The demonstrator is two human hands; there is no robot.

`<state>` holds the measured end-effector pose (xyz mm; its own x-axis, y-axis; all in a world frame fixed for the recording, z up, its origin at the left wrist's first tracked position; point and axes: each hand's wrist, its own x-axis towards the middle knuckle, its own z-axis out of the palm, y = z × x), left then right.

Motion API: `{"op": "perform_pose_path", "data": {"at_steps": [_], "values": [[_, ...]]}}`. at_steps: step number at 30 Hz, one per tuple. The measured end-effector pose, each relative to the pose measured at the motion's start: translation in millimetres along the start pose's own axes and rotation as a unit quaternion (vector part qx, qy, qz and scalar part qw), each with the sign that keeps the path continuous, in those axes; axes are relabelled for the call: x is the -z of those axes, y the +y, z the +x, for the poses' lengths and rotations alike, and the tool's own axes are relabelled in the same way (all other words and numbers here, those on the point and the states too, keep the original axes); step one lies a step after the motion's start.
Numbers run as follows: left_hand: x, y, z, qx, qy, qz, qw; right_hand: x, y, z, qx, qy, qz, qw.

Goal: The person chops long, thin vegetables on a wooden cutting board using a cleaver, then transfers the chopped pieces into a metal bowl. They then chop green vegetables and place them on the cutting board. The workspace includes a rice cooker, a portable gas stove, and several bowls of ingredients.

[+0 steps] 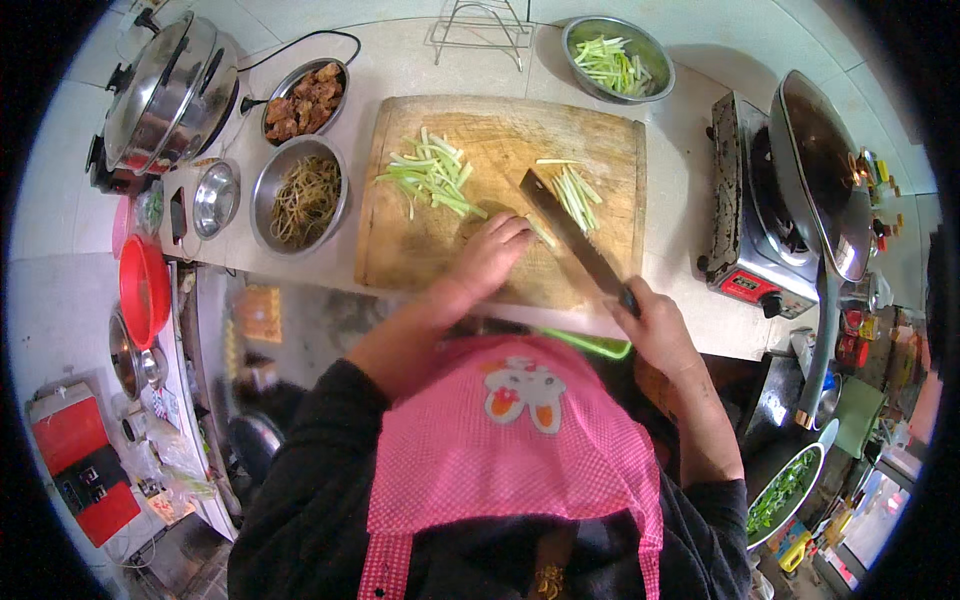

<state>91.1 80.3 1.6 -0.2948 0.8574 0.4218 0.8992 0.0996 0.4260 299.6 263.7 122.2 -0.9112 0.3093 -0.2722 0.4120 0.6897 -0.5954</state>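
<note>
My right hand (656, 322) grips the dark handle of a cleaver-like kitchen knife (574, 232), whose long blade slants up and left over the wooden cutting board (502, 120). My left hand (495, 251) rests on the board, fingers bent and together, pinning a pale green stalk piece (541, 231) just left of the blade. A heap of cut green stalk strips (435, 172) lies at the board's left. Right of the blade is a smaller bunch of strips (576, 196), with a single strip (557, 161) above it.
Left of the board stand a metal bowl of brownish strands (306, 199) and a dish of browned meat chunks (307, 101). A bowl of cut stalks (616, 60) sits behind. At right, a lidded pan (814, 165) rests on a portable gas stove (757, 247), its handle jutting toward me.
</note>
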Motion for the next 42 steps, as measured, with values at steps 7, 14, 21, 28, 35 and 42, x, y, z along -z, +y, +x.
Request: {"op": "perform_pose_path", "data": {"at_steps": [7, 14, 21, 28, 35, 42], "values": [[-12.1, -0.1, -4.8, 0.000, 0.007, 0.013, 1.000, 5.0, -5.2, 5.3, 0.012, -0.044, -0.051, 0.998], [-13.7, -1.3, -5.4, -0.021, 0.004, 0.041, 0.999, -7.1, -16.3, -1.8, 0.023, -0.029, -0.106, 0.994], [-13.5, -2.6, -8.3, -0.029, -0.017, 0.053, 0.998, -20.9, -13.9, -7.4, 0.039, 0.002, -0.148, 0.988], [-12.6, -2.9, -7.1, -0.026, -0.023, 0.039, 0.999, -24.5, -13.6, -1.6, 0.032, -0.005, -0.160, 0.987], [-14.8, -4.3, -6.3, -0.021, -0.012, 0.039, 0.999, -28.0, -1.7, 14.1, 0.008, 0.016, -0.091, 0.996], [-9.1, -0.3, -3.6, -0.012, 0.000, 0.031, 0.999, -7.2, -8.4, 5.8, 0.011, -0.049, -0.084, 0.995]]}}
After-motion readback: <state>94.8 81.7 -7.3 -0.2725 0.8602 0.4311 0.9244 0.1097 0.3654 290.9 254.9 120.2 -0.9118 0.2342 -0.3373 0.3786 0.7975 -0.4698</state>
